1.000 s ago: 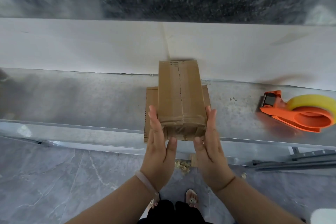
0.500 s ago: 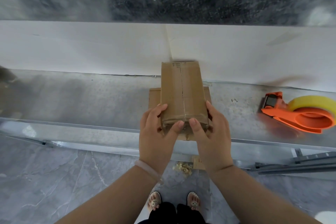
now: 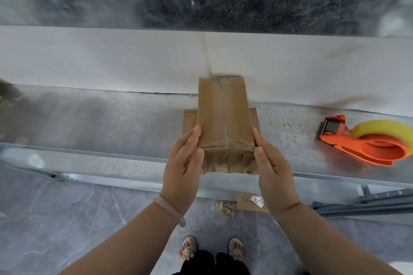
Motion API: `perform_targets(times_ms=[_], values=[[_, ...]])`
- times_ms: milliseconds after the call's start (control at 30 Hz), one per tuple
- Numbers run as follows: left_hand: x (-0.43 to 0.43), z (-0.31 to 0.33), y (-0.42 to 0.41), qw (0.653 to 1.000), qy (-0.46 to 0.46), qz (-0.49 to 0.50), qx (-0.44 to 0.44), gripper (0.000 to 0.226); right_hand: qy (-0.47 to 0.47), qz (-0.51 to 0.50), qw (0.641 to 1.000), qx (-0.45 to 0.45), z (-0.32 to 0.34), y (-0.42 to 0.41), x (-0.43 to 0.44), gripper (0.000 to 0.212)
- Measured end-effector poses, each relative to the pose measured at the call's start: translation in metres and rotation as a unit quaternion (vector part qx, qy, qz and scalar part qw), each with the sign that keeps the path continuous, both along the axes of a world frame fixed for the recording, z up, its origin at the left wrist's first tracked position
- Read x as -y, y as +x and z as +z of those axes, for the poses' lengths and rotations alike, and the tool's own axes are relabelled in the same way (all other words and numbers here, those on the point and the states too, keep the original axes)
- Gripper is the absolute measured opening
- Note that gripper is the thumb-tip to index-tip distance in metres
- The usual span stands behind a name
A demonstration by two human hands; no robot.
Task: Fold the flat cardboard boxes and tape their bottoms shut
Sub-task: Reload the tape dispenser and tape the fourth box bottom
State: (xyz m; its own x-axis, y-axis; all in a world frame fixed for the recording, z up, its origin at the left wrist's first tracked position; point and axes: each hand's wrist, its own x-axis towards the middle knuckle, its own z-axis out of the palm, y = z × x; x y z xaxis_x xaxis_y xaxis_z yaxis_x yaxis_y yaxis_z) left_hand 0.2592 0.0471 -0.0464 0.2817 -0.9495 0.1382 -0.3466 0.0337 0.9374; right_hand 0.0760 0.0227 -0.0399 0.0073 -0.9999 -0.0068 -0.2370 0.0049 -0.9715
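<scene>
A small folded cardboard box [image 3: 223,116] stands on the metal shelf with its taped seam facing up; clear tape runs along the seam and down the near end. It rests on a stack of flat cardboard [image 3: 189,119] whose edges show to either side. My left hand [image 3: 184,163] lies flat against the box's left near corner, fingers straight. My right hand [image 3: 271,163] lies flat against the right near corner, thumb on the edge. Both hands press the box between them.
An orange tape dispenser [image 3: 366,144] with a yellowish roll lies on the shelf [image 3: 100,123] to the right. A white wall panel rises behind. On the floor below lie a cardboard scrap with a label [image 3: 252,202], crumpled bits and metal rails at right.
My fingers were curled over the box's near end, pressing the tape down; now both hands have slid apart to the box's sides with fingers straightened.
</scene>
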Motion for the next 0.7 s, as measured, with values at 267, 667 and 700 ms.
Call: perform_targets(times_ms=[267, 667, 700], values=[[0.026, 0.021, -0.024, 0.99, 0.129, 0.044, -0.029, 0.054, 0.078, -0.003, 0.994, -0.083, 0.019, 0.023, 0.02, 0.055], [0.022, 0.027, -0.009, 0.982, 0.145, -0.027, -0.119, 0.037, 0.101, 0.018, 0.994, -0.028, 0.018, 0.01, 0.024, 0.041], [0.023, 0.025, -0.006, 0.981, 0.149, -0.035, -0.116, 0.038, 0.096, 0.024, 0.995, -0.034, 0.017, 0.008, 0.022, 0.042]])
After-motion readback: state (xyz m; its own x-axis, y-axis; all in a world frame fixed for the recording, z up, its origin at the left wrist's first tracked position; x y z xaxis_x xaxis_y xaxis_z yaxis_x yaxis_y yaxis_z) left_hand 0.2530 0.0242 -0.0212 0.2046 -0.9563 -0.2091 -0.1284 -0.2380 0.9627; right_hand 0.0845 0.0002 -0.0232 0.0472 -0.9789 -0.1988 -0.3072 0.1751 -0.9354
